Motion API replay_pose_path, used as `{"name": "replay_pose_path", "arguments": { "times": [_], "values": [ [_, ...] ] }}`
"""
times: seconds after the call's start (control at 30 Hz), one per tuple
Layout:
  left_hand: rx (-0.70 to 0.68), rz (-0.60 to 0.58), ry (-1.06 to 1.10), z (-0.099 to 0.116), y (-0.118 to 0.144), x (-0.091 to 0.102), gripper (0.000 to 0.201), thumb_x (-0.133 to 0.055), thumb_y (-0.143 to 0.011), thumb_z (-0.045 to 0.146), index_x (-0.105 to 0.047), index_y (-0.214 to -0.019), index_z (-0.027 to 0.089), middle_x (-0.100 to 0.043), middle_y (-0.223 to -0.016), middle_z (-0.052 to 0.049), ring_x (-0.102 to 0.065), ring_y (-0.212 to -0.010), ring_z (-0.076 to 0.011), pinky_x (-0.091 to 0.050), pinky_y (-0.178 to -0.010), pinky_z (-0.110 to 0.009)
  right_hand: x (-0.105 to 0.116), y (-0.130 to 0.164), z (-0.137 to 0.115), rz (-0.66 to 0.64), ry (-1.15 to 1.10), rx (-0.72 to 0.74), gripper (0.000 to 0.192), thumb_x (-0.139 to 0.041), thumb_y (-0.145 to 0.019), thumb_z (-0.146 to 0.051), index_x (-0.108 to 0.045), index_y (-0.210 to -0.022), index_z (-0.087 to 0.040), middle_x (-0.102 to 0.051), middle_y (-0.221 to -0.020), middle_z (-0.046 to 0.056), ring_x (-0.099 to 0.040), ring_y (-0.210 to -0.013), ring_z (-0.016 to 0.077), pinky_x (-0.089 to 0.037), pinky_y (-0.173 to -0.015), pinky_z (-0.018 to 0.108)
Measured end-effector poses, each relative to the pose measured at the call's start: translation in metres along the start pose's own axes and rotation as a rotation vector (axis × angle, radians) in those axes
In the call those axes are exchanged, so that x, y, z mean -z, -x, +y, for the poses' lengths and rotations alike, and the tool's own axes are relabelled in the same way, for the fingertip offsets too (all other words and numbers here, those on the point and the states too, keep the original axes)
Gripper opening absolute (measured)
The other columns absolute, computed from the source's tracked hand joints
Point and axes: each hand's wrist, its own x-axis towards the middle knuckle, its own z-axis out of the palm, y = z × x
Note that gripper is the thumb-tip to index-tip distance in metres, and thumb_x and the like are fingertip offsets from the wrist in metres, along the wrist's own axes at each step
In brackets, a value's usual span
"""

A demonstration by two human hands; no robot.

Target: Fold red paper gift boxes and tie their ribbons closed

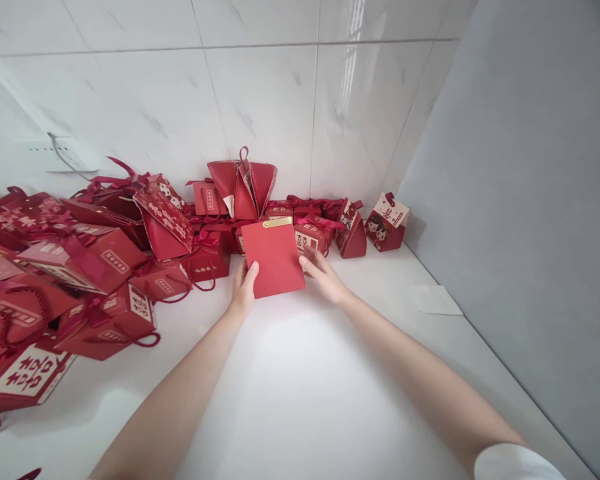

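Observation:
A plain red gift box (pixel 275 261) with a gold strip on its top edge is held up between my two hands; only its flat front face shows. My left hand (pixel 244 283) grips the left side, thumb on the front and fingers mostly hidden behind. On the opposite side, my right hand (pixel 324 275) holds the right edge, its thumb against the face and its fingers partly behind. Close behind stand red boxes with ribbons (pixel 320 233) and a fan-shaped red box (pixel 243 187) with a loop on top.
Several red boxes with cord handles and white panels (pixel 103 320) are heaped on the left of the white table (pixel 300 393). A tiled wall (pixel 260 100) bounds the back, a grey panel (pixel 525 200) the right. Two printed boxes stand at the back right, including a house-shaped one (pixel 387 223).

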Motion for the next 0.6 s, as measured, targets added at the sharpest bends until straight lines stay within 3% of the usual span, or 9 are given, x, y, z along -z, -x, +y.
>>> {"name": "replay_pose_path", "arguments": {
  "times": [0.07,0.17,0.4,0.6],
  "values": [
    [0.031,-0.027,-0.041,0.0,0.0,-0.001,0.051,-0.052,-0.088,0.059,-0.06,-0.121,0.02,-0.064,-0.127,-0.01,-0.062,-0.115,-0.0274,-0.052,-0.096,-0.039,-0.008,0.004,0.017,-0.066,-0.036,-0.027,0.06,-0.057,-0.086,-0.061,-0.051,-0.132,-0.022,-0.057,-0.139,0.01,-0.053,-0.128,0.0244,-0.041,-0.109,0.041],
    [0.061,-0.08,-0.131,0.0,0.0,-0.001,0.057,-0.042,-0.091,0.063,-0.057,-0.126,0.02,-0.061,-0.133,-0.011,-0.057,-0.122,-0.0272,-0.048,-0.103,-0.041,-0.011,0.009,0.028,-0.066,-0.014,-0.024,0.057,-0.055,-0.087,-0.061,-0.056,-0.128,-0.022,-0.062,-0.133,0.009,-0.055,-0.126,0.0246,-0.04,-0.109,0.041],
    [0.057,-0.136,-0.305,0.005,0.0,-0.001,0.065,-0.029,-0.094,0.065,-0.054,-0.129,0.017,-0.058,-0.136,-0.012,-0.055,-0.126,-0.0259,-0.042,-0.109,-0.04,-0.004,0.009,0.027,-0.045,0.05,0.021,0.055,-0.053,-0.088,-0.06,-0.055,-0.128,-0.022,-0.061,-0.134,0.009,-0.055,-0.125,0.0243,-0.041,-0.108,0.04],
    [0.033,-0.156,-0.299,0.004,0.001,-0.002,0.066,-0.027,-0.094,0.065,-0.051,-0.132,0.017,-0.057,-0.138,-0.011,-0.054,-0.128,-0.0247,-0.043,-0.108,-0.037,-0.004,0.01,0.028,-0.064,0.082,0.026,0.055,-0.053,-0.088,-0.061,-0.054,-0.127,-0.022,-0.061,-0.133,0.009,-0.055,-0.125,0.0234,-0.043,-0.106,0.037]
  ]
}}
